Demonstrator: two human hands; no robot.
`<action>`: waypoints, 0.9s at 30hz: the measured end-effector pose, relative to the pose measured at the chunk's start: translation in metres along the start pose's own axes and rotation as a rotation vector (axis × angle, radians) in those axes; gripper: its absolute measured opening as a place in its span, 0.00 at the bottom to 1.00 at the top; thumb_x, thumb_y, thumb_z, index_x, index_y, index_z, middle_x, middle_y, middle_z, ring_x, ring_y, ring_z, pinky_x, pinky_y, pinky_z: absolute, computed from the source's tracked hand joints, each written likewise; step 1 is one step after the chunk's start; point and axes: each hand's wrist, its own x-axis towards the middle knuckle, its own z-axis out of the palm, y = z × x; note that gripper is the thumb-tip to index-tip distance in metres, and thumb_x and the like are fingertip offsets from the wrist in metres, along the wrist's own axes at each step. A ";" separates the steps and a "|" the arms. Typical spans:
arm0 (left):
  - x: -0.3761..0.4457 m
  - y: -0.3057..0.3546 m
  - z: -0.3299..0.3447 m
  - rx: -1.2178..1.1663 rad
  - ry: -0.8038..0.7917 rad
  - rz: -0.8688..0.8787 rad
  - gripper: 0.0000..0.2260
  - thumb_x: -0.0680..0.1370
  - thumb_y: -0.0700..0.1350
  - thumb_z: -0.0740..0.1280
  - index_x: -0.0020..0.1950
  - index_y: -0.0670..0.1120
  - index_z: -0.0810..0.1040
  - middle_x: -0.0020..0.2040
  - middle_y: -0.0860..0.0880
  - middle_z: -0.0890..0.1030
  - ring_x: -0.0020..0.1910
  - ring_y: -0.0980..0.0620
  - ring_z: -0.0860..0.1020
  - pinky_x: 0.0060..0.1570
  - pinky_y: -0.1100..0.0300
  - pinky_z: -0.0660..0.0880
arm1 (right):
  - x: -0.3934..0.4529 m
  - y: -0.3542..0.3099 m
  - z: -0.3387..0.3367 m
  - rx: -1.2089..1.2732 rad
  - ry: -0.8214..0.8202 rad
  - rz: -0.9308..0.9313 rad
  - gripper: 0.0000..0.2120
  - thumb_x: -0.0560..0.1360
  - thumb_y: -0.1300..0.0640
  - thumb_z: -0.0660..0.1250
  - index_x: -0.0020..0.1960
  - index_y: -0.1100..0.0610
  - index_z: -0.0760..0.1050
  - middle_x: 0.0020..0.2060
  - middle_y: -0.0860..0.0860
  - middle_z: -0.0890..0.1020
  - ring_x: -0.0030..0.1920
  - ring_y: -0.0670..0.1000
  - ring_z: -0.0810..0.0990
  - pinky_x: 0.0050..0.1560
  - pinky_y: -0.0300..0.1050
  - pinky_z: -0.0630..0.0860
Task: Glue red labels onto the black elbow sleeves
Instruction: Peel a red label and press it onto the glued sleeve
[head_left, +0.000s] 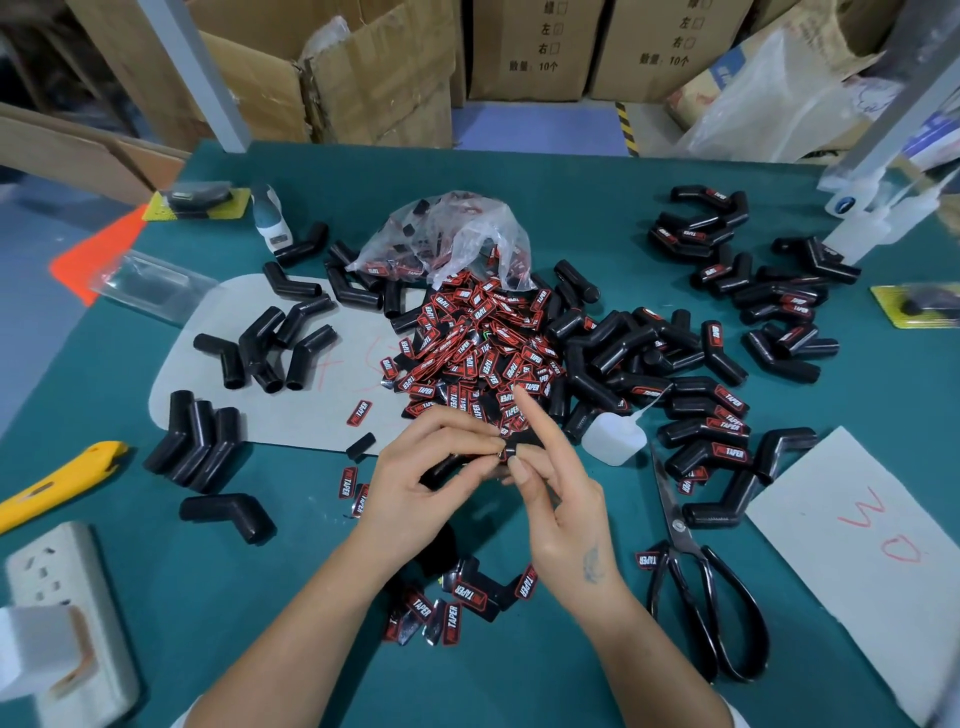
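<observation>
Both hands meet low over the green desk (597, 218): left hand (415, 478) pinches a small black rubbery elbow sleeve (447, 467), right hand (550, 488) pinches its end, index finger raised. Looks light, bendy, probably slippery; I'd hold near the bend.

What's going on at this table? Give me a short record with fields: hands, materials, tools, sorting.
hands: left hand and right hand together hold one black elbow sleeve over the green table
materials: heap of red labels spilling from a clear plastic bag
tools: white glue bottle, black scissors, yellow utility knife
sorting: unlabelled sleeves at left, labelled sleeves at right
</observation>
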 end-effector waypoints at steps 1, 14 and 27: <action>0.000 0.001 -0.001 -0.015 0.001 -0.010 0.05 0.80 0.40 0.72 0.53 0.43 0.87 0.55 0.49 0.84 0.56 0.48 0.83 0.59 0.54 0.79 | 0.000 0.001 0.000 0.018 -0.002 0.009 0.25 0.88 0.54 0.59 0.82 0.38 0.62 0.48 0.47 0.85 0.51 0.51 0.84 0.62 0.42 0.78; 0.001 -0.002 -0.002 -0.016 -0.038 0.022 0.05 0.79 0.38 0.72 0.54 0.44 0.85 0.56 0.46 0.83 0.56 0.47 0.83 0.60 0.56 0.77 | -0.001 0.004 0.000 -0.002 -0.008 -0.016 0.25 0.88 0.55 0.58 0.82 0.37 0.62 0.44 0.49 0.82 0.47 0.55 0.82 0.57 0.35 0.75; -0.002 -0.004 -0.002 -0.044 -0.011 0.081 0.05 0.80 0.37 0.73 0.54 0.43 0.84 0.59 0.47 0.83 0.56 0.45 0.84 0.54 0.45 0.83 | -0.003 -0.003 0.000 0.097 0.043 0.037 0.20 0.86 0.57 0.60 0.73 0.37 0.70 0.51 0.48 0.86 0.57 0.54 0.85 0.62 0.43 0.76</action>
